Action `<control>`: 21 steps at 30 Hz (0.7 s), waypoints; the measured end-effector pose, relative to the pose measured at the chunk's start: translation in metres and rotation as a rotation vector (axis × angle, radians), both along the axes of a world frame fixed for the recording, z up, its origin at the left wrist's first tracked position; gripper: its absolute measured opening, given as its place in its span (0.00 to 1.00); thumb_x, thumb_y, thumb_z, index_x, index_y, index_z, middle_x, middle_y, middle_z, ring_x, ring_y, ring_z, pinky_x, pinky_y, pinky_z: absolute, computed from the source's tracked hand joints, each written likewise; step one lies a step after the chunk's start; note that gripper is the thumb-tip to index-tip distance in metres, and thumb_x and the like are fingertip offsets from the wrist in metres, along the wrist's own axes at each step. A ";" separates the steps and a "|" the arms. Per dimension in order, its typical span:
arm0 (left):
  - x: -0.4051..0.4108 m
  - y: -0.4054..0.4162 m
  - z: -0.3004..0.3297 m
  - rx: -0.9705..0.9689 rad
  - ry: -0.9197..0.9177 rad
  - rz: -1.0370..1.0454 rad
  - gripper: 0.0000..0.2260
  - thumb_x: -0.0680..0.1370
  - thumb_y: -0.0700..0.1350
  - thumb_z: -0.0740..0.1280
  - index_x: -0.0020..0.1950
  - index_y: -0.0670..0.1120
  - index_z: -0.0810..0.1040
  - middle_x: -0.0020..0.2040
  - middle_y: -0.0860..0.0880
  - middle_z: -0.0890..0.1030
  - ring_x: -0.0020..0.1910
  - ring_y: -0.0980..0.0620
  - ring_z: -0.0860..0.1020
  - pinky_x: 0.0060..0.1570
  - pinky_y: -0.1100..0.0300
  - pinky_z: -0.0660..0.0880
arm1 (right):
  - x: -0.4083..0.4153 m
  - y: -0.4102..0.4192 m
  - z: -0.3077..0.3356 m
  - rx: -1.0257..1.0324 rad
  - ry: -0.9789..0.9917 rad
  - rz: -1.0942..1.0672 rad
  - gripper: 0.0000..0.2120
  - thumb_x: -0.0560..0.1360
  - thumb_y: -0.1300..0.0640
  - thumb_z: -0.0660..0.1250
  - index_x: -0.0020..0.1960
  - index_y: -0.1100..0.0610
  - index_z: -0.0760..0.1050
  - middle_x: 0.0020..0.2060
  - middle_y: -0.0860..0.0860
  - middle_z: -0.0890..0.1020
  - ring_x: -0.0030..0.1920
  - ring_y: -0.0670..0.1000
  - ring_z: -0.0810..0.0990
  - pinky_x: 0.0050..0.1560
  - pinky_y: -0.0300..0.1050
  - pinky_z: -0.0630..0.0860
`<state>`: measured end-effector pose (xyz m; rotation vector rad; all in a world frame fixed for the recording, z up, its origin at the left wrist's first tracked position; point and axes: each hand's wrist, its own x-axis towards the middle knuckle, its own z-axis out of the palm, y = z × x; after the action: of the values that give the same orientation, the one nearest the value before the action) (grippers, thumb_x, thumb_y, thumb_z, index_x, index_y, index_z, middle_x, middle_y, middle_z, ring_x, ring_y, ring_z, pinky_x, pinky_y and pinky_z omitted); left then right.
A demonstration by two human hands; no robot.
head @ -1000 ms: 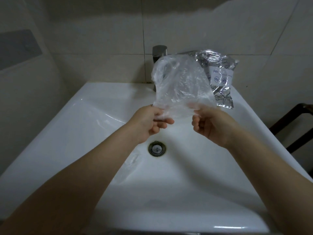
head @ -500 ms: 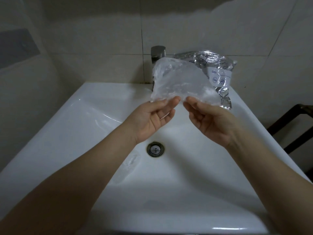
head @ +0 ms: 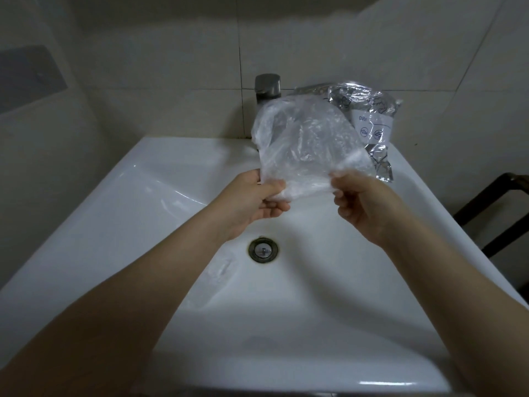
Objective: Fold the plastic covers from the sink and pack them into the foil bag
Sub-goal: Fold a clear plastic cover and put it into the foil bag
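**Two hands hold up a clear plastic cover over the sink**

The left hand (head: 252, 200) pinches the bottom left edge of a thin, clear plastic cover (head: 303, 144). Its thumb lies on top of the plastic and its fingers curl under it. The right hand (head: 362, 204) pinches the bottom right edge the same way, with its fingers curled in. The two hands are near each other but do not touch.

The plastic cover stands up above both hands like a puffy, crinkled bubble. All of it is higher than the fingers, and its bottom edge stretches between the two grips. It hangs in the air over the back part of the white sink (head: 143, 224) and does not touch it.

Behind the cover is a gray tap (head: 267, 87). A shiny foil bag (head: 375, 121) leans at the back right corner of the sink, partly hidden by the cover. It has a white label with blue print.

Down in the sink is a round metal drain (head: 263, 250). Another clear plastic piece (head: 219, 272) lies flat in the sink, just left of the drain, under the left arm.
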<state>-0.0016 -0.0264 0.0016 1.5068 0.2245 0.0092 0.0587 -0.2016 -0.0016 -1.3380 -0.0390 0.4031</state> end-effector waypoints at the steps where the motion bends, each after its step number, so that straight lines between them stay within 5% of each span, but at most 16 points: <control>1: 0.000 0.000 0.000 0.014 -0.003 -0.014 0.02 0.79 0.39 0.62 0.49 0.44 0.74 0.37 0.44 0.80 0.28 0.57 0.79 0.32 0.66 0.76 | 0.000 -0.001 0.001 0.027 0.029 0.022 0.08 0.74 0.65 0.60 0.43 0.55 0.74 0.23 0.46 0.69 0.23 0.43 0.64 0.22 0.32 0.59; 5: 0.000 -0.003 0.001 -0.048 0.009 -0.033 0.03 0.79 0.37 0.62 0.49 0.44 0.74 0.38 0.46 0.77 0.25 0.60 0.76 0.28 0.68 0.74 | -0.002 -0.004 0.005 0.310 0.215 0.106 0.08 0.66 0.63 0.61 0.41 0.55 0.77 0.21 0.46 0.66 0.21 0.44 0.61 0.23 0.33 0.56; 8: 0.000 -0.006 0.004 -0.253 0.012 -0.009 0.09 0.78 0.31 0.59 0.47 0.44 0.73 0.39 0.47 0.76 0.24 0.60 0.75 0.26 0.70 0.72 | -0.002 -0.004 0.007 0.454 0.256 0.088 0.06 0.61 0.64 0.63 0.36 0.57 0.77 0.21 0.47 0.71 0.22 0.45 0.69 0.25 0.31 0.67; 11: -0.001 -0.006 0.008 -0.525 -0.016 0.023 0.14 0.78 0.28 0.54 0.46 0.42 0.75 0.36 0.46 0.79 0.25 0.59 0.77 0.25 0.70 0.73 | 0.003 -0.005 0.004 0.536 0.279 0.074 0.10 0.50 0.65 0.70 0.33 0.62 0.80 0.28 0.53 0.81 0.32 0.51 0.83 0.34 0.38 0.79; 14: -0.002 -0.004 0.010 -0.783 -0.099 0.009 0.12 0.76 0.29 0.52 0.46 0.37 0.74 0.37 0.44 0.84 0.33 0.55 0.82 0.33 0.66 0.79 | 0.003 -0.005 0.001 0.577 0.240 0.189 0.22 0.46 0.63 0.80 0.39 0.65 0.82 0.40 0.57 0.85 0.45 0.53 0.85 0.40 0.44 0.82; 17: -0.002 -0.003 0.008 -0.821 -0.164 -0.056 0.07 0.71 0.35 0.60 0.48 0.36 0.73 0.45 0.41 0.83 0.43 0.52 0.84 0.47 0.60 0.80 | 0.002 -0.004 0.003 0.502 0.147 0.192 0.14 0.54 0.61 0.76 0.39 0.63 0.83 0.43 0.55 0.85 0.47 0.51 0.84 0.45 0.44 0.81; 21: 0.003 -0.004 0.000 -0.533 -0.102 0.030 0.06 0.77 0.33 0.60 0.48 0.41 0.74 0.41 0.46 0.84 0.43 0.54 0.83 0.50 0.62 0.79 | 0.003 -0.002 0.003 0.322 0.134 0.097 0.05 0.72 0.64 0.64 0.42 0.60 0.78 0.35 0.51 0.85 0.39 0.47 0.84 0.40 0.37 0.81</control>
<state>0.0016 -0.0308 0.0017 0.9689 0.1509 0.0465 0.0619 -0.2039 0.0016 -0.9920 -0.0552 0.5439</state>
